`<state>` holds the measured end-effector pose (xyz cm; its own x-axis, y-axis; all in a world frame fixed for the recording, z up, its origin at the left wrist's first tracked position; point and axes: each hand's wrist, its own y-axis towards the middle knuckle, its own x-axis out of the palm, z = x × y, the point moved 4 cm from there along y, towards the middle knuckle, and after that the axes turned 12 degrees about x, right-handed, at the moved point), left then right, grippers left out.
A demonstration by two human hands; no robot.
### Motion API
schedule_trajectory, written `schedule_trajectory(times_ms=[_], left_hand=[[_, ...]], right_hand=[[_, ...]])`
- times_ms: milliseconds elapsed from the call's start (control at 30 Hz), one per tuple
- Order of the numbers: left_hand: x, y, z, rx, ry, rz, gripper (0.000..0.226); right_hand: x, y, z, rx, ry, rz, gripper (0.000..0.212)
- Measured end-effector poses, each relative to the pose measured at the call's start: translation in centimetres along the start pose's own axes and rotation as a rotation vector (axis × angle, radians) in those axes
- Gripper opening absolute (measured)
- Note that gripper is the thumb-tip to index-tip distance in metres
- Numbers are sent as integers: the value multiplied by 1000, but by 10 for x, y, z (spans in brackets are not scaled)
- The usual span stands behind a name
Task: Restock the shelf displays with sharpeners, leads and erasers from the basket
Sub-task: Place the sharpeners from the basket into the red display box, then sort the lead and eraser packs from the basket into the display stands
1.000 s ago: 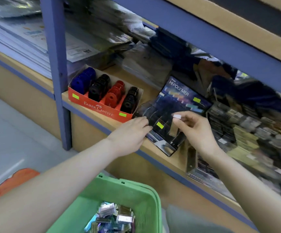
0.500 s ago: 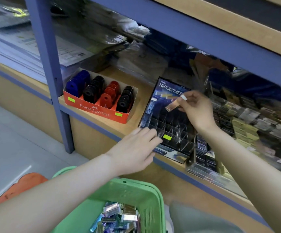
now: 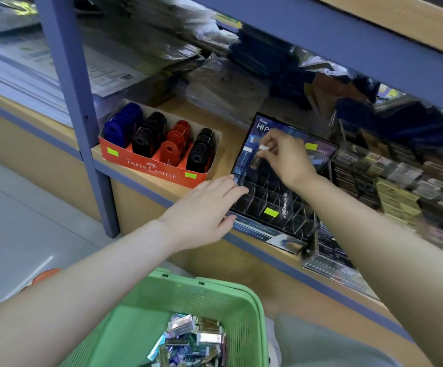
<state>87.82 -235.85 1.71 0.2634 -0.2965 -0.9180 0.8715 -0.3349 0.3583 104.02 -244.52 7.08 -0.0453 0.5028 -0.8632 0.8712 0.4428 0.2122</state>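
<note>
The left hand [image 3: 204, 207] lay flat, fingers straight, against the front left corner of the black rack [image 3: 276, 205] on the shelf [image 3: 228, 154]. The right hand [image 3: 286, 160] pinched a small pack [image 3: 254, 162] over the rack's back slots (its label was too blurred to read). Left of the rack sat a red box [image 3: 151, 168] of blue, black and red sharpeners [image 3: 146, 136]. Below, a green basket [image 3: 215, 295] held loose packs [image 3: 194, 337].

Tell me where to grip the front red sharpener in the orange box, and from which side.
Pinch the red sharpener by its rounded top, coming from above. Black sharpeners stand close on both sides, another red one sits behind, and the box wall hides its base, so probably only the top is free.
</note>
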Motion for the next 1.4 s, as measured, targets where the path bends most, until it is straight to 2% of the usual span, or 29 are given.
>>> schedule_trajectory(times_ms=[233, 367, 500, 600, 700, 800, 867, 933, 1100, 1167, 1300, 1400], left_hand=[[4, -1, 0, 7, -25, -10, 57], [5, -2, -2, -3, -22, -19, 58], [4, -2, -2, -2, 55, -36, 58], [-2, -2, 4, -6, 161, -54, 57], [-14, -15, 14, 1, 267, 42, 45], [-13, -50, 28, 14, 300, 119, 34], [-5, -79, 33, -15, 305, 114, 30], [9, -112, 31, -100, 292, 48, 29], [44, -199, 21, -410, 200, -103, 35], [55, -232, 15, -566, 143, -148, 43], [74, -280, 11, -847, -35, -165, 54], [88, -299, 12, -945, -185, -156, 59]], right_hand=[[20, -5, 9, -12, -55, 85, 18], [21, -7, 6, -40, -149, 121, 17], [17, -14, 1, -91, -283, 90, 26], [5, -34, -9, -131, -277, 88, 34], [-12, -78, -24, -216, -168, 103, 33], [-12, -132, -31, -394, -124, 40, 26], [6, -161, -26, -499, -142, -45, 25], [36, -187, -17, -522, -171, -168, 26], [132, -252, 12, -293, -146, -641, 38], [176, -273, 33, -213, -182, -776, 43], [242, -308, 80, 22, -295, -1015, 79], [268, -339, 111, 32, -427, -1221, 105]])
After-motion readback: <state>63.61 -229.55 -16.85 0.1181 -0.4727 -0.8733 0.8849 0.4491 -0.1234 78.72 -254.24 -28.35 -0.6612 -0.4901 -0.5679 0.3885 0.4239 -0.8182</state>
